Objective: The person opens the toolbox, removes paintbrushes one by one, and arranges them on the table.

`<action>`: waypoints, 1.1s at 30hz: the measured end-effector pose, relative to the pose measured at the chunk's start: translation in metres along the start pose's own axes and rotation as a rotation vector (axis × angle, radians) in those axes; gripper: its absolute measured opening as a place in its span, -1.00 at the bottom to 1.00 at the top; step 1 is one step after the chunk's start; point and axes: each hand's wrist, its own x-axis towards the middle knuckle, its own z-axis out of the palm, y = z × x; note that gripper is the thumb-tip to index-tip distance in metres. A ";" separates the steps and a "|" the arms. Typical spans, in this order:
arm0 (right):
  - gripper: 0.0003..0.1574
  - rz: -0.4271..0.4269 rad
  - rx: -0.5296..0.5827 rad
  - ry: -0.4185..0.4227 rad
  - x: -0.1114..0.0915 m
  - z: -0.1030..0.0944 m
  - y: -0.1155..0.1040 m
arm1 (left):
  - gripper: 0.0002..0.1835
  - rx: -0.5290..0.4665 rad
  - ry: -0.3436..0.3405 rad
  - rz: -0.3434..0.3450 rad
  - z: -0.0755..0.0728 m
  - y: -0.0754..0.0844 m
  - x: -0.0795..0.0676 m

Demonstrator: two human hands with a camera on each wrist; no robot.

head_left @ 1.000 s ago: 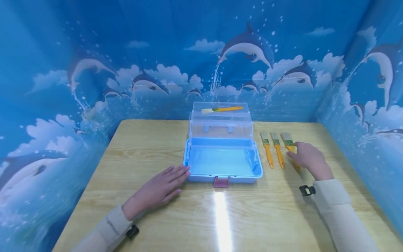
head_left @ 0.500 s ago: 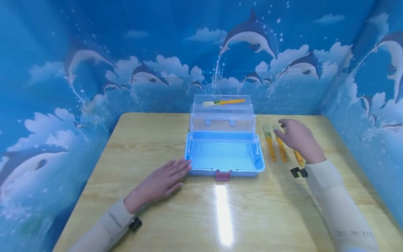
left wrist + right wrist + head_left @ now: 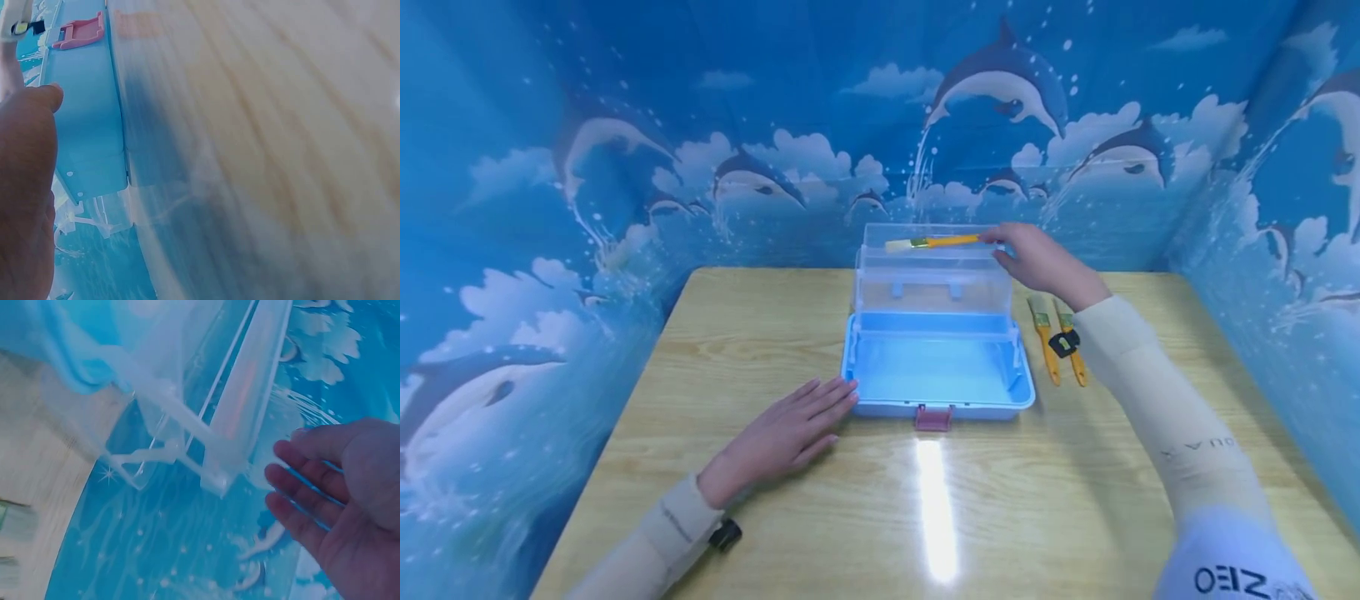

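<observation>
A blue plastic box [image 3: 977, 410] with raised clear trays [image 3: 932, 279] stands on the table. In the upper tray lies a paintbrush [image 3: 950, 242] with a yellow handle and pale bristles. My right hand [image 3: 1037, 258] reaches to the brush's handle end; in the right wrist view this hand [image 3: 350, 494] has loosely bent fingers beside the clear tray's end and nothing in them. My left hand [image 3: 782, 429] lies with extended fingers at the box's front left corner, its fingertips touching the rim. A pink latch [image 3: 933, 418] hangs at the front.
Two yellow-handled paintbrushes [image 3: 1046, 337] [image 3: 1072, 350] lie on the wooden table [image 3: 752, 333] right of the box. My right sleeve [image 3: 1165, 408] covers the spot beside them. A dolphin-printed curtain [image 3: 805, 100] surrounds the table's back and sides.
My right hand has moved from the rightmost paintbrush, up and left, to the upper tray. That brush is now out of sight behind the right arm. The left hand stays at the box corner.
</observation>
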 end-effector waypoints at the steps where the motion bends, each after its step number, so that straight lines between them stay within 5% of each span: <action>1: -0.50 -0.010 0.008 -0.008 0.008 -0.001 -0.001 | -0.28 0.003 0.003 0.002 0.000 0.000 0.000; 13: -0.52 -0.008 0.022 -0.093 0.066 0.002 -0.007 | -0.27 0.003 0.008 0.004 0.000 0.000 0.001; 33: -0.59 -0.005 -0.043 -0.076 0.088 0.020 0.000 | -0.29 -0.003 0.020 0.008 0.003 -0.001 0.000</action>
